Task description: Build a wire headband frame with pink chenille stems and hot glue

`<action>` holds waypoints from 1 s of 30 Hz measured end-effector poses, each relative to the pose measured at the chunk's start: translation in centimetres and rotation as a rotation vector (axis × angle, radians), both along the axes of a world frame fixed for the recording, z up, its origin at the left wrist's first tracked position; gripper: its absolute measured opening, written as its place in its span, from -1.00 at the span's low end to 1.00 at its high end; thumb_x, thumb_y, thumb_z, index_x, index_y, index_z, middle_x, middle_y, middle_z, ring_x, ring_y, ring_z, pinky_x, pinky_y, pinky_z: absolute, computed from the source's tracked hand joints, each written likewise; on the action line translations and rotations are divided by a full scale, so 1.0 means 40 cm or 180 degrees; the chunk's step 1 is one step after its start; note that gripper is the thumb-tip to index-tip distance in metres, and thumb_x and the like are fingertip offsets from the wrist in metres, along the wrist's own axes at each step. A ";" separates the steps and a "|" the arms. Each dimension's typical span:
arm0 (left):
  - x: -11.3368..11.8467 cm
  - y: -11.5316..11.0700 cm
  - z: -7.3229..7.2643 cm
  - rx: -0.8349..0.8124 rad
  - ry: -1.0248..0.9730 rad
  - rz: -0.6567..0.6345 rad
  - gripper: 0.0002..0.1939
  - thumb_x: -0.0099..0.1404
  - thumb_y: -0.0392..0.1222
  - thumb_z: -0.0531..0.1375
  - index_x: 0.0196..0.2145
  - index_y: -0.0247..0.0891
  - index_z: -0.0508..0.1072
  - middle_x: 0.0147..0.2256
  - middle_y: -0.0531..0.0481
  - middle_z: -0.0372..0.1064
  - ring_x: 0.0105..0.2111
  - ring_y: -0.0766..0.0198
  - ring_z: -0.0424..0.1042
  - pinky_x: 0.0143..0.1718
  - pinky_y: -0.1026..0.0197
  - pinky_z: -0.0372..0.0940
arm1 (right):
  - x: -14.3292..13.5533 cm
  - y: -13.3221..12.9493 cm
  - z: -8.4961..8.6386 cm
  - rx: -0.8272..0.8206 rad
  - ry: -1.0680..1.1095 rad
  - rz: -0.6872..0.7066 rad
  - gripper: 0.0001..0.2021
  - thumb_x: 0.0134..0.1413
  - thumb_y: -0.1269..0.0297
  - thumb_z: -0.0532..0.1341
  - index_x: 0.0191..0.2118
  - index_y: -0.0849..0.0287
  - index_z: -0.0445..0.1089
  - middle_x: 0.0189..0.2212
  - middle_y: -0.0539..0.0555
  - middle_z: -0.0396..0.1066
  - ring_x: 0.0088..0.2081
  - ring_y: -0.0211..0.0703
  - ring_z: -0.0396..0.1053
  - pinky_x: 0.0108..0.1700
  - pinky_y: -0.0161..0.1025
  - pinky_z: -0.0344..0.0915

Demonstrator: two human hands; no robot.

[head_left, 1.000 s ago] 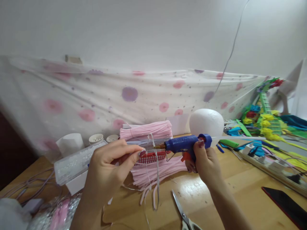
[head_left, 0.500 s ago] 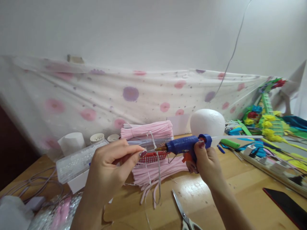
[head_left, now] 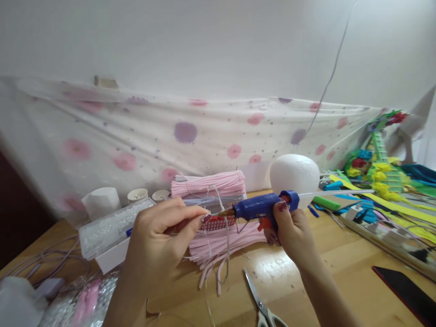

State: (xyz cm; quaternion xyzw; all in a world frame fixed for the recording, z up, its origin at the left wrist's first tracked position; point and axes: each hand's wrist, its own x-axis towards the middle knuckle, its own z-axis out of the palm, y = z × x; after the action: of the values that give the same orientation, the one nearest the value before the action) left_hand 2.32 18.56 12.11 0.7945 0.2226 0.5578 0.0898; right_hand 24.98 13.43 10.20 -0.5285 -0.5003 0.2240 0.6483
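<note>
My right hand (head_left: 294,236) is closed around the grip of a blue hot glue gun (head_left: 257,206), a clear glue stick (head_left: 335,193) jutting from its back. The gun lies nearly level, its metal nozzle (head_left: 228,212) pointing left at the fingertips of my left hand (head_left: 166,236). Thumb and forefinger there are pinched together; whatever small thing is between them cannot be made out. Thin clear strands hang below the pinch. Just behind the nozzle, a whitish-grey fuzzy stem (head_left: 227,245) curves downward. Pink fuzzy stems (head_left: 211,181) lie bundled behind, by a red basket (head_left: 218,222).
Scissors (head_left: 259,302) lie open in front. A white foam form (head_left: 294,175) stands behind the gun. At left are a clear bead box (head_left: 112,229) and small cups (head_left: 137,195). A power strip (head_left: 384,234) and dark phone (head_left: 403,293) lie right.
The glue gun has shifted slightly left, bringing its nozzle closer to my left fingertips. My left hand stays pinched in nearly the same spot.
</note>
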 end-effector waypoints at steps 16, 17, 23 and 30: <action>-0.010 0.003 -0.001 -0.0009 -0.0053 0.0175 -0.83 0.26 -0.33 0.24 -0.34 -0.10 0.62 -0.54 0.16 0.36 -0.57 0.46 0.28 -0.59 0.40 0.14 | 0.004 -0.006 0.010 0.0012 -0.0194 0.0027 -0.27 -0.16 -0.51 0.14 -0.80 0.12 0.10 -0.89 -0.03 0.03 -0.82 -0.38 0.00 -0.83 -0.40 -0.05; -0.011 0.003 0.000 0.0002 -0.0042 0.0168 -0.83 0.26 -0.33 0.24 -0.34 -0.10 0.62 -0.56 0.16 0.34 -0.59 0.46 0.26 -0.61 0.40 0.13 | 0.004 -0.007 0.010 0.0025 -0.0200 0.0008 -0.27 -0.17 -0.51 0.14 -0.80 0.12 0.11 -0.89 -0.03 0.04 -0.82 -0.38 0.01 -0.83 -0.39 -0.04; -0.011 0.001 -0.003 -0.0023 -0.0043 0.0103 -0.83 0.26 -0.32 0.23 -0.35 -0.10 0.62 -0.52 0.14 0.39 -0.56 0.44 0.31 -0.59 0.38 0.16 | 0.004 -0.008 0.004 0.0102 -0.0086 -0.0040 -0.29 -0.15 -0.47 0.18 -0.79 0.12 0.10 -0.89 -0.05 0.02 -0.83 -0.39 0.01 -0.83 -0.41 -0.03; -0.005 -0.008 -0.003 -0.0006 0.0059 0.0051 -0.83 0.27 -0.31 0.22 -0.35 -0.11 0.62 -0.55 0.15 0.35 -0.58 0.46 0.29 -0.60 0.38 0.14 | 0.014 0.002 0.000 0.0051 0.0038 -0.0029 -0.30 -0.15 -0.49 0.16 -0.76 0.11 0.12 -0.88 -0.06 0.05 -0.83 -0.37 0.02 -0.83 -0.39 -0.01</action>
State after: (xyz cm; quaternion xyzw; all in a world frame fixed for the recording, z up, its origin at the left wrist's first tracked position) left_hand 2.13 18.25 11.99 0.7978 0.2303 0.5508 0.0841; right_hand 25.55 13.50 10.20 -0.5242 -0.4957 0.2202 0.6565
